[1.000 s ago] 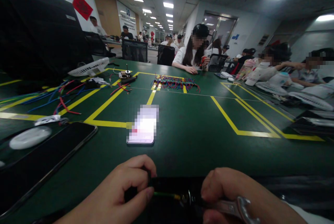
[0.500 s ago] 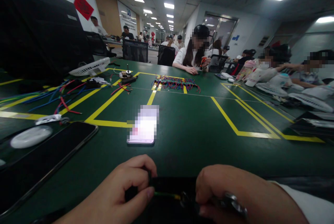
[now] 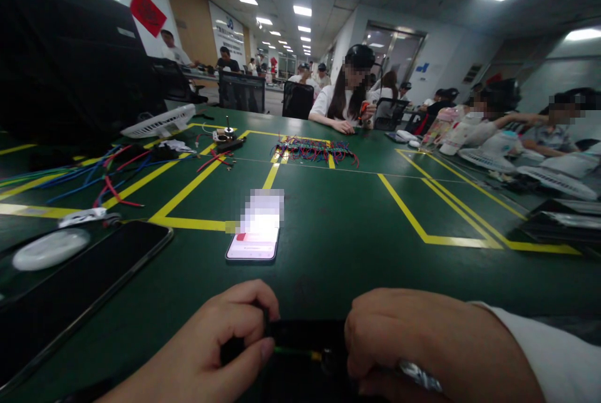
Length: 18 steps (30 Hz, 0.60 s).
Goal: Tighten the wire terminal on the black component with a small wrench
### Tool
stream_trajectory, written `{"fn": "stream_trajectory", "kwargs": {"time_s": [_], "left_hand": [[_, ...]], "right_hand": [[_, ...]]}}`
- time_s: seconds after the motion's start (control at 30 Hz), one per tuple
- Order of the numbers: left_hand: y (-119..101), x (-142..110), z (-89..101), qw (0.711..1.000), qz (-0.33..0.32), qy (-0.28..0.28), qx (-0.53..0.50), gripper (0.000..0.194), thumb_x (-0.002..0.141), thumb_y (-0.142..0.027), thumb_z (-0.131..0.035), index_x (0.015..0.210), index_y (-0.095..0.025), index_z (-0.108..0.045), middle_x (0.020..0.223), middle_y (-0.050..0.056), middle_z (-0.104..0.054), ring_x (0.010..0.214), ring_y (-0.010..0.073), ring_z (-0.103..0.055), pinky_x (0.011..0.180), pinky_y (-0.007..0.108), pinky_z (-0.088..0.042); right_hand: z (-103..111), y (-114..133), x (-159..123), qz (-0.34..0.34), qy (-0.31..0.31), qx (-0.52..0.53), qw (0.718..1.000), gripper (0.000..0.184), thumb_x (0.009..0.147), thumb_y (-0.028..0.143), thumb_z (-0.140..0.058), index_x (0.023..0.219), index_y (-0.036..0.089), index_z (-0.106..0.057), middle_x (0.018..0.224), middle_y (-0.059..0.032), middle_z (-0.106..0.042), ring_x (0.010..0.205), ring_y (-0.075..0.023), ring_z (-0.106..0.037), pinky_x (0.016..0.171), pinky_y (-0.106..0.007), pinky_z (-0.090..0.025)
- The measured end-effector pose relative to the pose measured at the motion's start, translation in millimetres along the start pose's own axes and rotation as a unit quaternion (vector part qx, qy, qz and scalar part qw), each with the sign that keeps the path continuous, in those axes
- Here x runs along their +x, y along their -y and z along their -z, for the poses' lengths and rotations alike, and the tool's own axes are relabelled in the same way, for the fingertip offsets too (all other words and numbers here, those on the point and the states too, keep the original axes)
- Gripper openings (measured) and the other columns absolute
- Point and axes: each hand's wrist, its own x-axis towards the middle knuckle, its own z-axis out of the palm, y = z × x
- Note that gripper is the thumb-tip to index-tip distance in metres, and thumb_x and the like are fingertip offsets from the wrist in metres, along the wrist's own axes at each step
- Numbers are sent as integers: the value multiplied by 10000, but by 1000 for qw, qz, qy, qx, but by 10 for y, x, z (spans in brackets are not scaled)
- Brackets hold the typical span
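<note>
your left hand [image 3: 213, 353] pinches a thin green wire [image 3: 293, 350] against the black block [image 3: 305, 335] at the bench [image 3: 338, 246] edge, keeping it steady; your right hand [image 3: 422, 343] is clamped on a metal wrench [image 3: 417, 376]. a lit phone [image 3: 253, 241] lies just beyond.

Looks like an open-plan assembly workshop: big green table [image 3: 328, 246] taped into yellow bays, wire bundles [image 3: 314, 149] on it, people seated all around it.
</note>
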Motion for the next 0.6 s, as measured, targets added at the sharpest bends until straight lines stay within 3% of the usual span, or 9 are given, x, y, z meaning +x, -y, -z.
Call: {"fn": "stream_trajectory", "kwargs": {"time_s": [0.07,0.17,0.27,0.4,0.6], "left_hand": [[34,-20,-8,1000,-1,3,-3,316,987,-445,-792,788,-237,-661,1062,26,-692,969,227,-634,871,294,-570],[156,-121,-16,1000,-1,12,-13,312,1017,-385,-737,767,-231,-630,1041,23,-691,929,212,-641,830,280,-560],[266,-228,-23,999,0,26,-21,283,1040,-269,-628,763,-227,-592,1021,6,-680,885,179,-659,792,251,-537],[299,-280,-30,1000,1,15,-15,269,1034,-228,-589,768,-228,-548,1033,-15,-668,902,157,-676,801,228,-519],[276,-246,-26,1000,6,24,-14,279,1029,-245,-568,753,-226,-529,1018,-22,-667,893,148,-673,785,219,-510]], "right_hand": [[-24,-32,-89,22,-65,17,997,160,916,105,-751,952,244,-681,871,16,-763,702,-143,-684,616,-205,-485],[-36,45,-164,-72,-153,30,985,184,901,111,-785,898,258,-675,745,65,-687,571,-120,-582,553,-209,-439],[-8,187,-134,-144,-141,16,979,119,959,242,-827,911,271,-722,749,37,-694,649,-166,-643,596,-236,-482],[45,305,19,-131,-120,6,984,127,992,381,-836,977,277,-765,796,3,-718,731,-199,-683,642,-254,-523],[80,323,152,-104,-89,-2,991,170,1020,441,-815,1028,274,-780,854,-20,-737,775,-209,-695,687,-270,-554]]}}
